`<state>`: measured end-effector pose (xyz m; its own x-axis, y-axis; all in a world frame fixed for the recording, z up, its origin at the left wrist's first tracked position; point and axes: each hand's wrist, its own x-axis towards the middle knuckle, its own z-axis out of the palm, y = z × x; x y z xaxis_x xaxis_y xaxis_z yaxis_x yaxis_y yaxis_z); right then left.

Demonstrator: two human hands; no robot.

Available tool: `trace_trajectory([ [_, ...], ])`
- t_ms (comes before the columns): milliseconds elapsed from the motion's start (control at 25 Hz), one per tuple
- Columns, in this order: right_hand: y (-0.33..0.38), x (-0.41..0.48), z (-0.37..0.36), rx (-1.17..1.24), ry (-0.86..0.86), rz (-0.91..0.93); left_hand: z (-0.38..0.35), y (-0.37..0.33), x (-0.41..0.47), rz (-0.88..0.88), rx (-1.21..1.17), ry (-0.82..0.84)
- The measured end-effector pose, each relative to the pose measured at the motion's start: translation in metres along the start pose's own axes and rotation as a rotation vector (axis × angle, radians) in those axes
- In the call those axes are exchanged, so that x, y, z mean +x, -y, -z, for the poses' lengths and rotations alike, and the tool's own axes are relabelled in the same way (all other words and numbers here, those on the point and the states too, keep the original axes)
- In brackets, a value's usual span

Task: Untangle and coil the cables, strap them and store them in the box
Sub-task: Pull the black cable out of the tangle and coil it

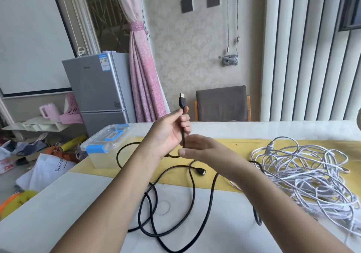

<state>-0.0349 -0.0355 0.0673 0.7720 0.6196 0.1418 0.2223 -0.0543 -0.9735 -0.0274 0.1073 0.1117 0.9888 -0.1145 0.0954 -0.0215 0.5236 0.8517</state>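
At centre frame the left hand (172,127) curls its fingers round the black cable (193,186) just below its upright plug (182,99). The rest of the cable loops across the table (78,204). The right hand (203,149) is just beneath, fingers straight and loose.

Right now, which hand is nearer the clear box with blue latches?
Left. The left hand, gripping the black cable, is just right of the box; the right hand is farther right, toward the white cables.

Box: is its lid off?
No, the clear, blue-latched lid sits closed on the box.
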Motion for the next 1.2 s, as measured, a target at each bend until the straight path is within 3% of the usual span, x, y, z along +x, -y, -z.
trace_trajectory([
  [120,-0.011,0.006,-0.005,0.090,0.187,0.090,-0.025,-0.008,-0.014,0.023,-0.089,0.125],
  [360,0.007,-0.011,0.032,-0.089,0.178,0.073,-0.031,-0.032,-0.035,0.321,-0.172,0.497],
  [480,0.011,-0.014,0.048,-0.149,0.069,0.083,-0.030,-0.025,-0.037,0.447,-0.153,0.733],
  [640,0.014,-0.014,0.071,-0.240,-0.153,0.084,-0.020,-0.015,-0.030,0.571,-0.056,0.902],
  [720,0.018,-0.019,0.083,-0.288,-0.291,0.060,-0.015,-0.009,-0.029,0.516,0.223,0.845],
  [840,0.021,-0.022,0.086,-0.438,-0.429,0.024,-0.012,0.012,-0.027,0.405,0.709,0.491],
  [960,0.024,-0.023,0.079,-0.566,-0.481,0.006,-0.009,0.035,-0.018,0.264,0.843,0.262],
  [1200,0.027,-0.022,0.064,-0.712,-0.495,-0.010,-0.013,0.065,-0.012,0.190,1.005,0.213],
])
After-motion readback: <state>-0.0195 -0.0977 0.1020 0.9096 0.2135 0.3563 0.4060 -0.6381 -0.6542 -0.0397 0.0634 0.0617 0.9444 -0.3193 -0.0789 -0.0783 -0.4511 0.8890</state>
